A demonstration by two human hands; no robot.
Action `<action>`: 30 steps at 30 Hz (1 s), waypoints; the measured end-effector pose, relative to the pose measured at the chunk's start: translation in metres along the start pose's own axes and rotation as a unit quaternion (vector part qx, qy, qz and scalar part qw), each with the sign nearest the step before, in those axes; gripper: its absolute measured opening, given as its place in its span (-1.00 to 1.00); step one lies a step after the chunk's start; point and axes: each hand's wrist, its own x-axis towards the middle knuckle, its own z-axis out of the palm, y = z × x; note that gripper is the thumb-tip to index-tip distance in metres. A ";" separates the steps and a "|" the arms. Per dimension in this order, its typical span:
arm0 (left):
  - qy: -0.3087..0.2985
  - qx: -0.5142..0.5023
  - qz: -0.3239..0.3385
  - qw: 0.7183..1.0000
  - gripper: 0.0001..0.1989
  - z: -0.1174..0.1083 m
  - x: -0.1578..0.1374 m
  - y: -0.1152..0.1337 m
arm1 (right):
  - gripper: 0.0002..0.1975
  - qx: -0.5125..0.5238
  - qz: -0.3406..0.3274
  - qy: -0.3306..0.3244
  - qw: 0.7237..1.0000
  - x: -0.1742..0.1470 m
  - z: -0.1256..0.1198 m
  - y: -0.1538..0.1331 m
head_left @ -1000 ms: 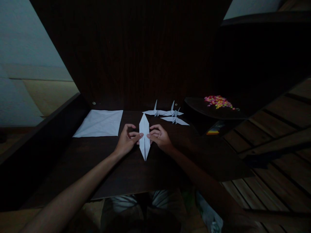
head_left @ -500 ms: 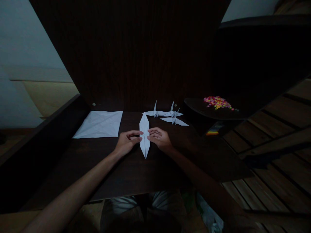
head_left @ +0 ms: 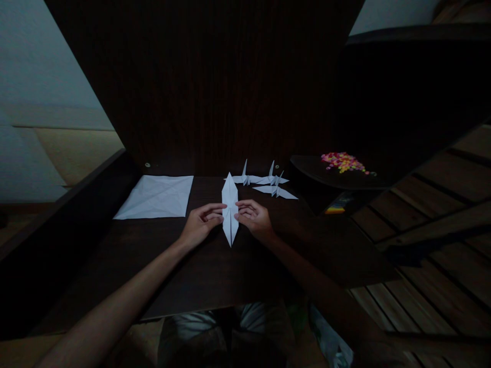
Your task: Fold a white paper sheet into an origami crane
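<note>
Between my two hands is a white folded paper (head_left: 230,204), a long diamond shape with a slit down its lower half. My left hand (head_left: 203,219) pinches its left edge near the middle between thumb and fingers. On the opposite edge, my right hand (head_left: 253,216) grips it the same way. Behind and to the right sit three folded paper cranes: one crane (head_left: 245,179) at the back, another crane (head_left: 272,179) beside it, and a nearer crane (head_left: 275,191). A creased white paper sheet (head_left: 157,197) lies flat to the left.
A heap of small colourful pieces (head_left: 343,162) rests on a dark rounded shelf (head_left: 307,167) at the right. The dark wooden desk (head_left: 184,286) has a raised side panel (head_left: 69,214) on the left and a tall back panel (head_left: 207,92).
Both hands still hold the folded paper, which has shifted slightly up and right. Its top tip now sits a little farther back. The cranes and the sheet have not moved.
</note>
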 end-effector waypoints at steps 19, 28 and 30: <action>0.044 0.000 0.028 0.999 -0.69 0.003 0.001 -0.008 | -0.69 -0.001 -0.020 -0.010 1.000 -0.006 0.006 0.004; 0.058 0.012 0.033 0.998 -0.71 0.004 -0.001 -0.006 | -0.71 0.000 -0.028 -0.007 1.000 -0.009 0.011 0.004; 0.051 0.005 0.039 0.998 -0.70 0.004 -0.002 -0.003 | -0.69 0.007 -0.029 0.003 1.000 -0.008 0.010 0.004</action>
